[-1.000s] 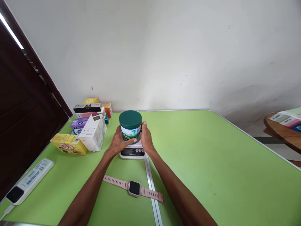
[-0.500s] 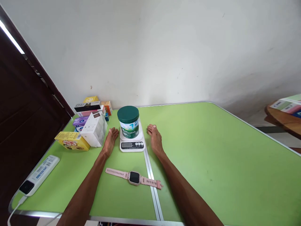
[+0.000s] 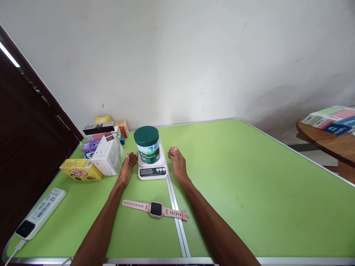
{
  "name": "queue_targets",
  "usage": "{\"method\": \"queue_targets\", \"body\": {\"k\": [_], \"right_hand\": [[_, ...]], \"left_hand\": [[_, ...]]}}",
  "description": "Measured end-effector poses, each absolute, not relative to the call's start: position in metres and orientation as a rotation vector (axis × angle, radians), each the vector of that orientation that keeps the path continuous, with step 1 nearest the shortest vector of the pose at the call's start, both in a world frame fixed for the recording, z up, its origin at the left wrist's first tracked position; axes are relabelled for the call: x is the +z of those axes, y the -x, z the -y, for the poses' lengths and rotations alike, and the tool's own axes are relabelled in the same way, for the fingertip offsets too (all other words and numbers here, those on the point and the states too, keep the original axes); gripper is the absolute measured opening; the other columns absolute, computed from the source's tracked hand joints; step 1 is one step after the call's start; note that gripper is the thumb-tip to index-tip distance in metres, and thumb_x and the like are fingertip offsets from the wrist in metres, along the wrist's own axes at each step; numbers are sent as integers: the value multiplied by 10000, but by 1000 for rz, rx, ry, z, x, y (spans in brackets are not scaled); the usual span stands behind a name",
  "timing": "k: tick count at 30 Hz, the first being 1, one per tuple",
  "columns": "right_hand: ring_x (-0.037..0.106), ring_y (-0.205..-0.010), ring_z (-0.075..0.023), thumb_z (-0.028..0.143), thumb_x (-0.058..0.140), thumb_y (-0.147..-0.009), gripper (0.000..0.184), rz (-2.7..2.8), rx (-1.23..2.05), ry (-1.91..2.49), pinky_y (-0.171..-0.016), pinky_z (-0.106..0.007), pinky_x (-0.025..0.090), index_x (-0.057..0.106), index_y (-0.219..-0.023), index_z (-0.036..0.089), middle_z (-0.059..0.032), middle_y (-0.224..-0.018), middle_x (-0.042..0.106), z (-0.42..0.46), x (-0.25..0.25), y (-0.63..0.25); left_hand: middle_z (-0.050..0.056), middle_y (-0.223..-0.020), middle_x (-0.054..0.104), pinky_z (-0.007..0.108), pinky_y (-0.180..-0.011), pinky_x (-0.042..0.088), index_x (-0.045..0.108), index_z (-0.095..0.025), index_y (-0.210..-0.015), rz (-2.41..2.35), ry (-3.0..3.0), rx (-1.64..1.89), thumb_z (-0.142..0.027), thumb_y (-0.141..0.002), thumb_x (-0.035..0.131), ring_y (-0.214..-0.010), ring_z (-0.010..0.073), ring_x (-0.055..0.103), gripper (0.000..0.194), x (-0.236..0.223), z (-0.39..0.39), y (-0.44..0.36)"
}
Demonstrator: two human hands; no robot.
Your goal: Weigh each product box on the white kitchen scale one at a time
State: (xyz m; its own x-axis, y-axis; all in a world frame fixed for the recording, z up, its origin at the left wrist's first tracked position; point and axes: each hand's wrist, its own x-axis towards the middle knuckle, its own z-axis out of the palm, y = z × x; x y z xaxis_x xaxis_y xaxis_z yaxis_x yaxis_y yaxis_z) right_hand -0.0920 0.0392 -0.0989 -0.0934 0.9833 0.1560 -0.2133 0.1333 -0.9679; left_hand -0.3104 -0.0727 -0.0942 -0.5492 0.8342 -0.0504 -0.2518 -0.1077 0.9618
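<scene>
A round can with a dark green lid (image 3: 146,144) stands upright on a small white digital scale (image 3: 152,169) on the green table (image 3: 249,177). My left hand (image 3: 126,169) lies flat and open on the table just left of the scale, holding nothing. My right hand (image 3: 177,164) lies flat and open just right of the scale, also with nothing in it. Neither hand touches the can. A pink smartwatch (image 3: 155,210) lies stretched out on the table between my forearms, nearer to me.
Several boxes are piled at the back left: a white box (image 3: 107,154), a yellow box (image 3: 81,170), a black and pink box (image 3: 100,130). A white power strip (image 3: 39,214) lies at the left edge. A brown round table (image 3: 330,142) with coloured boxes stands at the right.
A second ago both hands were clasped round the can on the scale. They have let it go and now lie flat on the table on either side.
</scene>
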Motion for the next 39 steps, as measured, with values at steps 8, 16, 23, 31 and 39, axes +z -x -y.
{"method": "queue_targets", "body": {"k": [8,16,23,31,39], "right_hand": [[689,-1042,-308,954,479,-876,751,1226,1259,903,-1068,-557,554,725,-965,250,-109,-1045,746,-38,-98,91],[688,-1052,-302,954,480,-878,750,1238,1253,903,-1071,-544,558,726,-972,252,-110,-1077,756,-38,-99,91],[680,-1053,-314,941,506,-871,733,1206,1273,900,-1052,-543,550,738,-955,252,-118,-1043,751,-38,-98,91],[675,-1018,-305,953,467,-880,750,1250,1245,911,-1037,-544,554,716,-954,250,-109,-1041,737,-36,-96,90],[684,-1039,-311,968,463,-870,762,1253,1239,914,-1042,-548,564,714,-947,253,-116,-1058,744,-36,-96,91]], "left_hand": [[252,-1576,612,557,-1351,340,711,-127,-1357,-1389,-715,1758,-844,-862,653,-1539,398,534,872,-97,72,312],[238,-1568,627,570,-1350,342,724,-135,-1332,-1404,-744,1750,-839,-876,647,-1531,396,543,842,-95,75,309],[239,-1527,658,595,-1343,349,741,-138,-1313,-1412,-742,1758,-829,-872,660,-1527,409,546,824,-97,74,308],[243,-1560,636,576,-1331,369,729,-133,-1314,-1430,-771,1749,-842,-840,694,-1510,405,567,853,-98,75,307],[215,-1557,649,540,-1310,393,724,-155,-1357,-1476,-889,1702,-822,-889,658,-1488,375,593,818,-103,77,311]]}}
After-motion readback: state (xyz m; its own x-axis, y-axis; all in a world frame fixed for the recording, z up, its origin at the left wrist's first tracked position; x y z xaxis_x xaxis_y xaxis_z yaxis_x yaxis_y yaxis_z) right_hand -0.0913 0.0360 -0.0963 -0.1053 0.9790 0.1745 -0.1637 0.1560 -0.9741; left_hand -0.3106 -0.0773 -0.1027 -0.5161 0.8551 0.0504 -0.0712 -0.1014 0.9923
